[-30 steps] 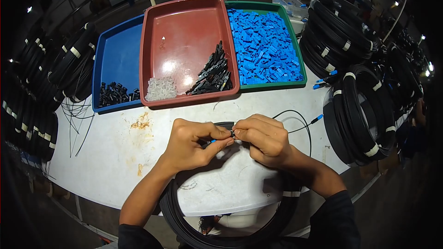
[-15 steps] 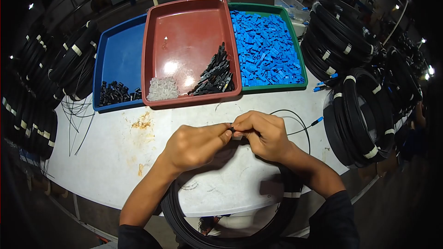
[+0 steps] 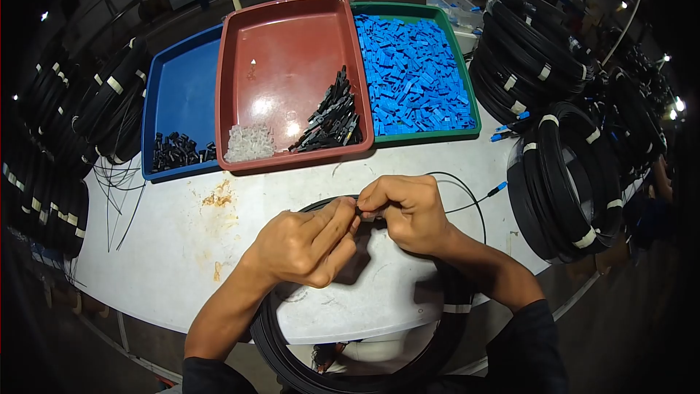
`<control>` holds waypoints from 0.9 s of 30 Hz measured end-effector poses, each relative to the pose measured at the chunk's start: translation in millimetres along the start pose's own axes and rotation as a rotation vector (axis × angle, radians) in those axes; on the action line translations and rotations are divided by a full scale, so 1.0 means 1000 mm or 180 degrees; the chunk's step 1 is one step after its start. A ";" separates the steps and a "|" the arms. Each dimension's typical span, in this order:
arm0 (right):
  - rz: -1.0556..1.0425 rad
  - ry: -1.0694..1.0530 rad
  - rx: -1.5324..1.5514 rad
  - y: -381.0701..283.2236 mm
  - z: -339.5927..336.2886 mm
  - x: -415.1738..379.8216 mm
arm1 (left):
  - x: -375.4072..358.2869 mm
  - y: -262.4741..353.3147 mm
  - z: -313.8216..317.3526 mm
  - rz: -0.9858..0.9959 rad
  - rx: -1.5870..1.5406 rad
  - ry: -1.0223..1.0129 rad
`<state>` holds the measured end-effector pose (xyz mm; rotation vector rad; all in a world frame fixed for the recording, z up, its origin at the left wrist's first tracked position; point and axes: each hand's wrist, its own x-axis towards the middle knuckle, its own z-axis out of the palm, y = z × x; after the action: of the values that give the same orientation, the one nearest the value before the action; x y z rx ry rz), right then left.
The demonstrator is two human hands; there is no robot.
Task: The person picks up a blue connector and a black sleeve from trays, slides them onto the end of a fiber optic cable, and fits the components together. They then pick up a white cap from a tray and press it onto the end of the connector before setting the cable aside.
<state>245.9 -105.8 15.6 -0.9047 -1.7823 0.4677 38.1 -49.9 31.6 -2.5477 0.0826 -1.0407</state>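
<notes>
My left hand (image 3: 302, 244) and my right hand (image 3: 408, 211) meet above the white table, fingertips pinched together. Between them is a small dark piece, mostly hidden by the fingers; I cannot make out what it is. Below and around my hands lies a coil of black cable (image 3: 273, 343) with a white tape band, reaching over the table's front edge. From beside my right hand a thin black cable loops out and back, and a blue connector (image 3: 498, 189) lies to its right.
A blue tray (image 3: 182, 102) holds black parts. The red tray (image 3: 292, 44) has clear pieces and dark slim parts. Blue connectors fill the green tray (image 3: 470, 102). Taped cable coils stand at the right (image 3: 561, 182) and left (image 3: 109, 102) of the white table (image 3: 175, 248).
My left hand has turned slightly, its lower fingers more curled, and sits a little lower. My right hand has shifted slightly left. The whole view has moved a little.
</notes>
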 end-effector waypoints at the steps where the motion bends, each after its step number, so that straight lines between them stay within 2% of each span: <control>1: 0.0220 -0.0048 0.0123 -0.001 -0.001 0.001 | 0.000 -0.001 0.001 0.0023 0.0033 -0.0004; 2: 0.0432 -0.0093 0.0244 -0.001 -0.001 0.001 | -0.001 -0.002 0.002 0.0024 0.0026 -0.0007; 5: 0.0298 0.0003 0.0119 0.002 0.003 -0.002 | -0.008 -0.003 0.005 -0.0094 -0.0001 0.0001; 6: 0.0294 -0.0005 0.0121 0.003 0.004 -0.003 | -0.011 -0.003 0.008 -0.0438 -0.0335 0.0031; 7: -0.0127 0.0056 -0.0260 0.004 0.004 -0.004 | -0.013 -0.002 0.009 -0.0782 -0.0667 0.0066; 8: -0.0552 0.0116 -0.0643 0.006 0.004 -0.005 | -0.012 -0.002 0.008 -0.0787 -0.0656 0.0077; 9: -0.1100 0.0148 -0.0968 0.008 0.003 -0.002 | -0.011 -0.001 0.007 -0.1176 -0.1056 0.0130; 10: -0.1109 0.0140 -0.0972 0.006 0.002 -0.002 | -0.010 0.000 0.007 -0.1560 -0.1458 0.0181; 12: -0.1504 0.0090 -0.1459 -0.001 -0.001 -0.002 | -0.008 0.001 0.008 -0.1591 -0.1520 0.0276; 14: -0.1516 0.0117 -0.1423 -0.002 -0.001 -0.002 | -0.006 0.002 0.006 -0.1430 -0.1382 0.0229; 15: -0.1017 0.0086 -0.1065 -0.001 0.000 -0.004 | -0.005 0.001 0.005 -0.1413 -0.1381 0.0227; 16: -0.0524 0.0058 -0.0707 0.000 0.000 -0.005 | -0.005 0.000 0.005 -0.0905 -0.0864 0.0107; 17: -0.0526 0.0078 -0.0716 0.000 0.000 -0.004 | -0.004 -0.001 0.005 -0.0396 -0.0352 -0.0013; 19: 0.0383 -0.0074 0.0196 0.001 0.001 -0.001 | -0.005 -0.002 0.006 -0.0191 -0.0170 -0.0018; 20: 0.0374 -0.0062 0.0201 0.003 0.001 0.000 | -0.006 -0.002 0.006 -0.0013 0.0022 -0.0019; 22: -0.0014 -0.0142 -0.0269 0.007 0.000 -0.002 | -0.008 -0.002 0.006 -0.0188 -0.0045 -0.0037; 25: -0.0127 -0.0005 -0.0446 0.008 0.000 -0.002 | -0.013 -0.007 0.017 -0.1306 -0.1122 0.0183; 26: -0.0136 -0.0016 -0.0448 0.008 0.000 -0.002 | -0.012 -0.005 0.017 -0.1312 -0.1112 0.0192; 27: -0.0090 0.0026 -0.0454 0.009 0.000 -0.003 | -0.010 -0.004 0.016 -0.1773 -0.1379 0.0409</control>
<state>249.5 -102.8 7.5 -0.9771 -1.8364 0.3211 41.3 -39.2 15.6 -2.9723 -0.4381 -1.5299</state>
